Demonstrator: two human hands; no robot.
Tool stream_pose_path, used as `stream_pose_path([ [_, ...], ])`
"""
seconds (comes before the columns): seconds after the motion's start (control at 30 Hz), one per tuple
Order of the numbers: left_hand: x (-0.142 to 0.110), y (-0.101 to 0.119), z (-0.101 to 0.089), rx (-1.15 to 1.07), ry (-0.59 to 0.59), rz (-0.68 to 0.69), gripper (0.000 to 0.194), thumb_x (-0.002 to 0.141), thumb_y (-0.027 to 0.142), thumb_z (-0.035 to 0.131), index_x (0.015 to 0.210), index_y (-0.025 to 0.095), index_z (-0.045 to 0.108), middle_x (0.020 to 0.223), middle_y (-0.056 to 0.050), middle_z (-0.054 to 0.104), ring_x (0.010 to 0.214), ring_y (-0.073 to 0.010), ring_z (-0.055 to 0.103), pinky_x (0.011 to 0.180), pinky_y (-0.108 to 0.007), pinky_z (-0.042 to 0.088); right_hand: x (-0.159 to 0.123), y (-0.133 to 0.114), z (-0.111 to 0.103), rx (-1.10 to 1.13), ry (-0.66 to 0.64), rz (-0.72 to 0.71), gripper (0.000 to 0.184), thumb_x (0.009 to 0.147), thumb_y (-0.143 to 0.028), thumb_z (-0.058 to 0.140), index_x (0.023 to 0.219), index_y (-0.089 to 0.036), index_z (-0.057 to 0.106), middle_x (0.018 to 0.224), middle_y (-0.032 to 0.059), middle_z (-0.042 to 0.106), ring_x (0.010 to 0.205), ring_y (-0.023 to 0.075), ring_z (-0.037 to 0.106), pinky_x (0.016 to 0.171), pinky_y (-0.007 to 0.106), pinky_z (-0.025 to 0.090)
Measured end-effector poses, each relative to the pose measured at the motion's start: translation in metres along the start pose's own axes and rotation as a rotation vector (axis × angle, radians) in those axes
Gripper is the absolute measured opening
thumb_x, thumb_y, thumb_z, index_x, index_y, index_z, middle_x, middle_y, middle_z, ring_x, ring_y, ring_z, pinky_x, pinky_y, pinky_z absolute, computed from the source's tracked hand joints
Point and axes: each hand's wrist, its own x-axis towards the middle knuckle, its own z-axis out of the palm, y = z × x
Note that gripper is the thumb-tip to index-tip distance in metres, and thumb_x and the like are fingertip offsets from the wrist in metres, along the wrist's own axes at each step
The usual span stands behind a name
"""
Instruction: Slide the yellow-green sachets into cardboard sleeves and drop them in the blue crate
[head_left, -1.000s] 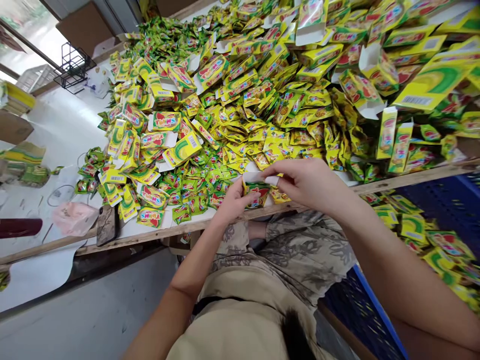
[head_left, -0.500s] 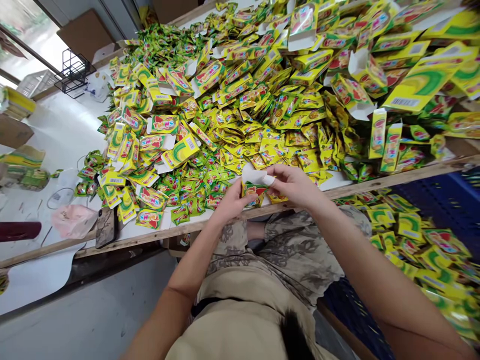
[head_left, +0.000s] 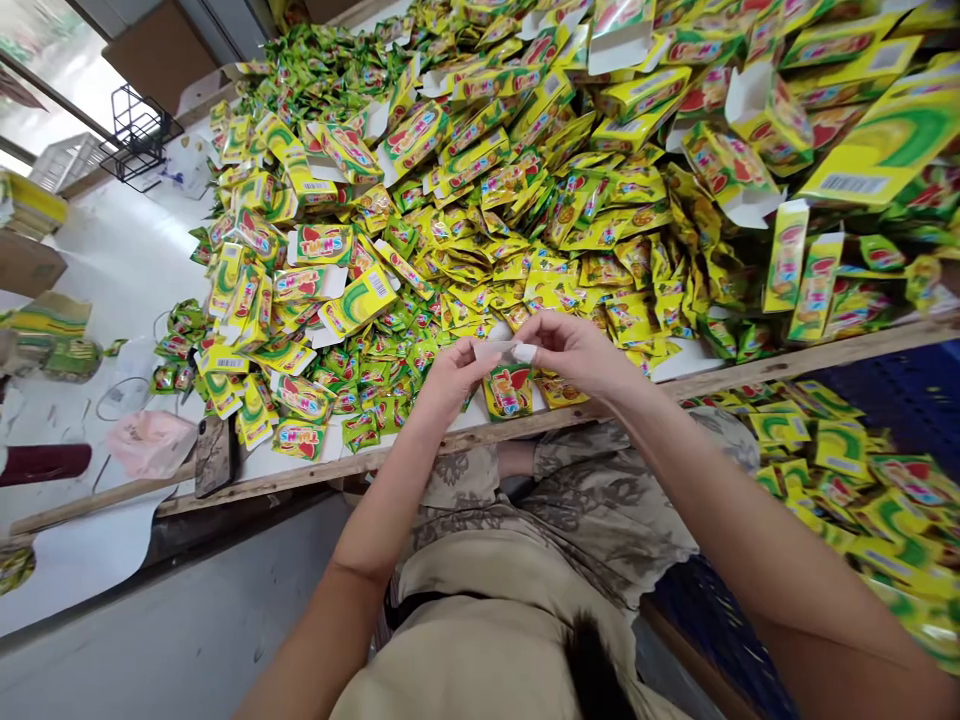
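The white flap (head_left: 493, 349) of a small fruit-printed carton (head_left: 509, 393) is pinched by the fingertips of the left hand (head_left: 450, 378) and right hand (head_left: 574, 352), just on the far side of the wooden rim (head_left: 420, 449). The flap could be creased if pressed unevenly; the carton could be tipped over the rim if its body is poorly supported. Compared with the earlier frame, its printed face is less covered by the left thumb, and the flap appears lower.
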Motion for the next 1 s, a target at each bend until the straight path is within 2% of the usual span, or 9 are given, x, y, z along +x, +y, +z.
stream_pose_path([
  [0.07,-0.004,-0.004,0.0,0.225,0.107,0.238,0.021,0.075,0.036,0.077,0.083,0.018,0.07,0.083,-0.003,0.072,0.08,-0.0162,0.067,0.08,-0.032,0.053,-0.004,-0.001,-0.002,-0.143,0.008,-0.11,0.031,0.075,-0.049,0.074,0.078,-0.02,0.065,0.079,0.0035,0.067,0.074,0.0165,0.061,0.07,0.031,0.049],
  [0.13,-0.01,-0.008,0.001,0.426,0.162,0.446,0.018,0.077,0.036,0.075,0.085,0.02,0.073,0.091,-0.006,0.074,0.09,-0.0191,0.069,0.087,-0.036,0.053,-0.008,-0.001,-0.004,-0.252,-0.033,-0.183,0.027,0.079,-0.047,0.071,0.079,-0.021,0.067,0.088,0.0058,0.07,0.085,0.02,0.065,0.078,0.034,0.05],
  [0.23,-0.017,-0.01,0.001,0.555,0.115,0.597,0.018,0.077,0.036,0.075,0.09,0.023,0.076,0.101,-0.007,0.075,0.101,-0.0216,0.069,0.096,-0.039,0.052,-0.014,0.002,-0.005,-0.3,-0.064,-0.225,0.023,0.081,-0.045,0.069,0.082,-0.022,0.067,0.096,0.0066,0.071,0.091,0.0212,0.066,0.082,0.035,0.052],
  [0.37,-0.022,-0.007,0.002,0.459,0.094,0.485,0.02,0.08,0.036,0.073,0.093,0.021,0.075,0.098,-0.008,0.075,0.094,-0.0195,0.07,0.089,-0.036,0.055,-0.017,0.005,0.001,-0.334,-0.023,-0.214,0.024,0.08,-0.045,0.07,0.085,-0.022,0.064,0.097,0.0067,0.071,0.085,0.0204,0.065,0.077,0.035,0.052],
  [0.47,-0.021,-0.003,0.005,0.329,0.117,0.365,0.026,0.075,0.037,0.077,0.092,0.019,0.073,0.09,-0.006,0.074,0.082,-0.0168,0.069,0.08,-0.031,0.055,-0.019,0.003,0.007,-0.305,0.023,-0.149,0.028,0.078,-0.047,0.072,0.087,-0.022,0.064,0.086,0.005,0.07,0.075,0.0179,0.063,0.071,0.033,0.051],
  [0.57,-0.019,0.001,0.011,0.267,0.136,0.329,0.025,0.072,0.037,0.079,0.085,0.018,0.072,0.08,-0.003,0.072,0.073,-0.0139,0.067,0.074,-0.028,0.053,-0.02,-0.002,0.01,-0.17,0.05,-0.05,0.035,0.072,-0.052,0.075,0.086,-0.021,0.064,0.075,0.0026,0.067,0.067,0.0163,0.061,0.065,0.031,0.051],
  [0.7,-0.018,0.002,0.016,0.245,0.136,0.36,0.022,0.071,0.038,0.08,0.074,0.018,0.072,0.074,-0.002,0.071,0.071,-0.0137,0.065,0.074,-0.029,0.053,-0.019,-0.006,0.009,0.002,0.06,0.039,0.04,0.064,-0.053,0.081,0.079,-0.019,0.065,0.07,0.0023,0.067,0.064,0.0156,0.062,0.063,0.03,0.051],
  [0.8,-0.021,0.001,0.013,0.309,0.119,0.428,0.016,0.073,0.034,0.079,0.078,0.02,0.074,0.083,-0.004,0.074,0.079,-0.0161,0.068,0.079,-0.031,0.054,-0.019,-0.006,0.006,0.045,0.059,0.053,0.037,0.065,-0.05,0.081,0.076,-0.019,0.066,0.071,0.003,0.068,0.064,0.0155,0.063,0.064,0.03,0.052],
  [1.0,-0.028,-0.005,0.004,0.442,0.047,0.533,0.019,0.075,0.026,0.077,0.093,0.023,0.076,0.101,-0.007,0.075,0.1,-0.0212,0.069,0.091,-0.038,0.055,-0.025,0.005,-0.001,-0.044,-0.013,-0.084,0.026,0.074,-0.045,0.076,0.084,-0.021,0.071,0.092,0.0063,0.072,0.087,0.02,0.066,0.082,0.035,0.052],
])
